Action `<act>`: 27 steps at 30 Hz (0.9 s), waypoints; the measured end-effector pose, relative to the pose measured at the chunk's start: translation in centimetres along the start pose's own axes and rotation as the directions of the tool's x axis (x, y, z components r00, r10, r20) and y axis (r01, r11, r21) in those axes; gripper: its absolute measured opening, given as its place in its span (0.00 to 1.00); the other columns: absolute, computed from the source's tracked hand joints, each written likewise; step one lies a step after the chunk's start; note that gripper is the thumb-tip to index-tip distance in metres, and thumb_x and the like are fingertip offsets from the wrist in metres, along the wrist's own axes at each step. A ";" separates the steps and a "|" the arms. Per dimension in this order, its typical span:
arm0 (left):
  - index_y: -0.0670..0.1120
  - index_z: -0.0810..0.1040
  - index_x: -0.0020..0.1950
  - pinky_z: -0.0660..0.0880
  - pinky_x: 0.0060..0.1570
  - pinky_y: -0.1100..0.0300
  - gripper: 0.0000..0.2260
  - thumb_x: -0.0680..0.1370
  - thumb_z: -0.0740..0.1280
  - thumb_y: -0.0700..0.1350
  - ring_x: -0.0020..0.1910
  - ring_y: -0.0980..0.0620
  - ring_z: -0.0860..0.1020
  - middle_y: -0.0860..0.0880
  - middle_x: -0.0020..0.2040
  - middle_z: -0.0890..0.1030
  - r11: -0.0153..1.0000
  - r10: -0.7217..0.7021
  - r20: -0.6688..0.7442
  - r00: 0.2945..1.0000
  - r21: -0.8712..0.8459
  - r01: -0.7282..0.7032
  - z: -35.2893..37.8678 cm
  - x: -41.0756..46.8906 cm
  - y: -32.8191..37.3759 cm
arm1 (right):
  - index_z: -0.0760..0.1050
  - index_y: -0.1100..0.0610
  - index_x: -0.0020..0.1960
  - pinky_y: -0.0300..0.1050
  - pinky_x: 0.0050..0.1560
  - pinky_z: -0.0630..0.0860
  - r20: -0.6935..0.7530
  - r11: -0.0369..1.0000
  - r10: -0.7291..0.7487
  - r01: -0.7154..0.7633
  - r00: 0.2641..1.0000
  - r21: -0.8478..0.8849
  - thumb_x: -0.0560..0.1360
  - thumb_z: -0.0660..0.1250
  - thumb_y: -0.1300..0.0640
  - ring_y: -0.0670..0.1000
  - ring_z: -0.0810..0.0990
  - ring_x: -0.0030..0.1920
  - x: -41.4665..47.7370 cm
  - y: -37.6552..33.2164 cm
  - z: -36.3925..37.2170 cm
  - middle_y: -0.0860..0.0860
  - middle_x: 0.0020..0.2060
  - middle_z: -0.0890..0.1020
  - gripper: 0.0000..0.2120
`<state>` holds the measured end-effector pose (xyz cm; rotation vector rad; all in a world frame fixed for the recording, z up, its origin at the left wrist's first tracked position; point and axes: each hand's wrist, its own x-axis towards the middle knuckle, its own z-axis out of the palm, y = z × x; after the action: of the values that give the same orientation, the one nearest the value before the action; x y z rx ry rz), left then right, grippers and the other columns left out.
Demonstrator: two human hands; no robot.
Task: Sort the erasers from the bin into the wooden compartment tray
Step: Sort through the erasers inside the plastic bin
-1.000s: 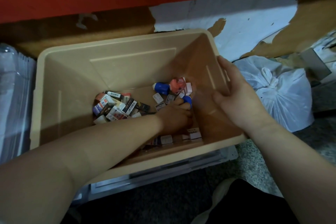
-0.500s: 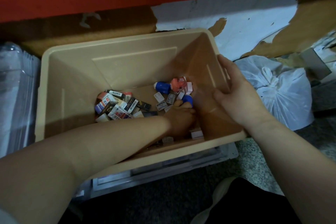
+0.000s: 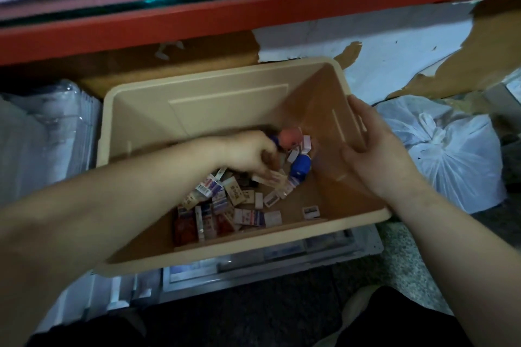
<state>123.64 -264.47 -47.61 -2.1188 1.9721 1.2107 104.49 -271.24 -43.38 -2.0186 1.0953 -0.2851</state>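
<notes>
Erasers [image 3: 225,203] lie heaped on the bin [image 3: 197,98] floor, just under the left hand [image 3: 251,155], which is too blurred to tell its grasp. The right hand [image 3: 375,149] clasps the bin's right wall, thumb inside. A white bag [image 3: 456,155] sits just right of the bin.

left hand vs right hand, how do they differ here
The left hand reaches deep inside the bin, among the erasers; the right hand sits up at its right wall. The left hand is blurred, its grip unclear; the right hand is sharp, clasping the wall, thumb inside. Both are bare.
</notes>
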 end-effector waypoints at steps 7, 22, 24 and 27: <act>0.52 0.80 0.52 0.71 0.46 0.60 0.12 0.74 0.66 0.55 0.48 0.53 0.77 0.53 0.50 0.80 0.884 -0.162 0.085 0.983 0.454 0.106 -0.6 -2.3 -2.7 | 0.54 0.47 0.73 0.37 0.53 0.66 -0.009 1.000 -0.012 0.012 1.000 -0.001 0.73 0.63 0.63 0.54 0.73 0.62 -0.1 -0.1 0.0 0.54 0.66 0.70 0.33; 0.46 0.73 0.56 0.66 0.39 0.59 0.16 0.77 0.61 0.55 0.50 0.49 0.77 0.47 0.52 0.79 0.826 -0.152 -0.161 0.975 0.521 0.215 7.5 3.4 1.5 | 0.54 0.47 0.73 0.31 0.51 0.63 -0.012 1.000 -0.006 0.006 1.000 0.004 0.73 0.62 0.62 0.52 0.71 0.64 0.2 0.2 0.0 0.52 0.68 0.69 0.33; 0.45 0.75 0.52 0.68 0.40 0.59 0.14 0.77 0.60 0.55 0.49 0.49 0.77 0.47 0.51 0.79 0.861 -0.149 -0.178 0.973 0.460 0.216 7.2 3.3 1.5 | 0.54 0.47 0.73 0.32 0.52 0.64 -0.010 1.000 -0.005 0.005 1.000 0.005 0.73 0.62 0.63 0.52 0.71 0.63 0.2 0.1 0.0 0.52 0.67 0.69 0.33; 0.47 0.77 0.52 0.72 0.46 0.59 0.14 0.76 0.63 0.55 0.50 0.49 0.77 0.49 0.51 0.79 0.935 -0.170 -0.187 0.967 0.281 0.218 6.1 3.1 0.9 | 0.54 0.46 0.73 0.33 0.53 0.64 -0.006 1.000 -0.003 0.003 1.000 0.006 0.72 0.63 0.63 0.51 0.71 0.63 0.2 0.0 -0.2 0.51 0.67 0.69 0.34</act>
<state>119.46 -264.29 -53.04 -2.2420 1.8053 0.6790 104.51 -271.46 -43.26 -2.0154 1.0937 -0.2965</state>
